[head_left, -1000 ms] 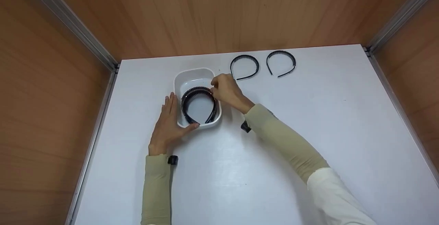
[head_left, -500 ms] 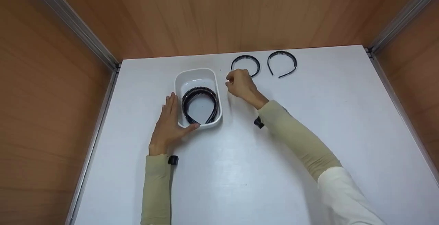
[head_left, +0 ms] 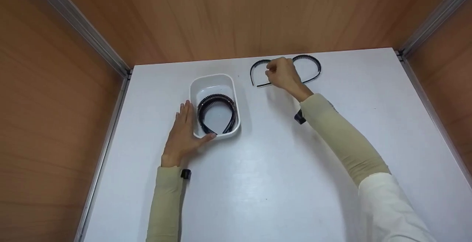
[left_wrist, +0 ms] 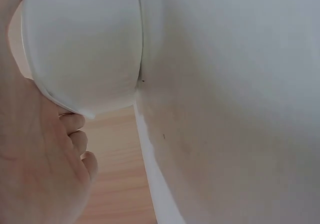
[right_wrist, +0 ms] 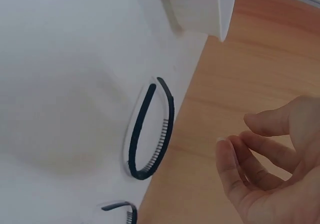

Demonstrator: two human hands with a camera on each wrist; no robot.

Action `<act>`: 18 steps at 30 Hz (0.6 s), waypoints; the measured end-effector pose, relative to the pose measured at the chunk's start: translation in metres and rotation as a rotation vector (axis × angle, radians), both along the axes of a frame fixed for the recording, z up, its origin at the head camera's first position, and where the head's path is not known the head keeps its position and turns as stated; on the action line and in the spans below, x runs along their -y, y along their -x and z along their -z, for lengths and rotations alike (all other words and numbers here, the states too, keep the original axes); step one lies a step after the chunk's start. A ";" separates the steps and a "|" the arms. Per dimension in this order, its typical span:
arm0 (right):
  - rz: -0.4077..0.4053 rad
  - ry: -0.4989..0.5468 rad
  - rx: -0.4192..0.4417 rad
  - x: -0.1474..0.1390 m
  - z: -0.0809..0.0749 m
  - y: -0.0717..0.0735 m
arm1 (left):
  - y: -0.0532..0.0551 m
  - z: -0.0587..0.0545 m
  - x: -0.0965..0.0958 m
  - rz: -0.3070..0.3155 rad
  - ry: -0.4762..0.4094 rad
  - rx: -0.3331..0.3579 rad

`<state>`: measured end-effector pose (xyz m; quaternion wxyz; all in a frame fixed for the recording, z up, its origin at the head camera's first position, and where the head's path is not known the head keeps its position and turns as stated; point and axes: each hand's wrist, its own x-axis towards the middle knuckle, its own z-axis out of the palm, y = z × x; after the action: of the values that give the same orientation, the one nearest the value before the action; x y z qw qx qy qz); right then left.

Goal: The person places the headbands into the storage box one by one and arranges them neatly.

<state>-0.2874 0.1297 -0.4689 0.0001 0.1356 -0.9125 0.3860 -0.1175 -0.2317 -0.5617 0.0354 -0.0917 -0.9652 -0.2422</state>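
Note:
Several black toothed headbands (head_left: 212, 98) lie nested in a white rectangular tub (head_left: 201, 82). My left hand (head_left: 180, 133) rests against the tub's left side with straight fingers, its thumb along the near rim; the left wrist view shows the palm beside the tub wall (left_wrist: 82, 49). My right hand (head_left: 284, 74) hovers over two more headbands on the table, partly hiding both, the left one (head_left: 257, 64) and the right one (head_left: 318, 68). In the right wrist view its fingers are loosely bent, hold nothing, and stand apart from the headband (right_wrist: 134, 144).
The headbands outside the tub lie near the back edge of the white table (head_left: 236, 190). Wooden panels (head_left: 236, 17) rise behind and at both sides, with metal strips (head_left: 105, 102) at their corners.
My right hand has moved from the tub's right rim rightward and away, to above the loose headbands. The left hand has stayed at the tub, and the nested headbands have not moved.

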 end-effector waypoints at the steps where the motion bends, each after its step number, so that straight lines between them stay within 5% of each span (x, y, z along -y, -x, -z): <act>1: 0.002 0.008 -0.005 -0.004 -0.001 0.003 | 0.000 -0.001 0.000 0.000 0.007 0.000; 18: 0.079 -0.123 0.064 -0.072 -0.019 0.041 | -0.002 -0.001 0.009 0.010 0.157 -0.039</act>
<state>-0.3283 0.2013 -0.4496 -0.0222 0.0870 -0.9386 0.3331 -0.1153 -0.2411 -0.5605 0.0456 -0.1038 -0.9799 -0.1641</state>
